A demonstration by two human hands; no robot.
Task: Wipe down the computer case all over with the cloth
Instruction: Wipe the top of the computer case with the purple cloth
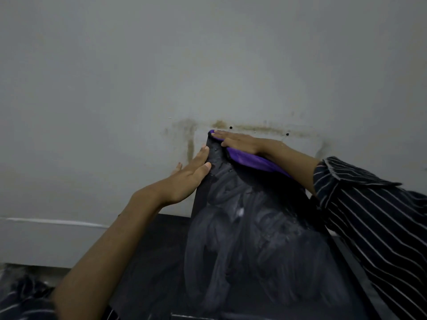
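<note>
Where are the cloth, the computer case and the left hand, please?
cloth (249,161): head view, purple fold near its middle.
computer case (254,245): head view, middle of the streaked dark panel.
left hand (187,179): head view, back of the hand.

A right hand (240,144) presses a purple cloth (251,160) flat on a streaked black computer case (254,239), the left hand (189,179) steadying its edge.

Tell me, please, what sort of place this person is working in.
Likely a plain indoor room, perhaps a home or back office: a bare grey wall with brown stains and two small holes, and a smeared black case standing by it on a dark surface.
</note>
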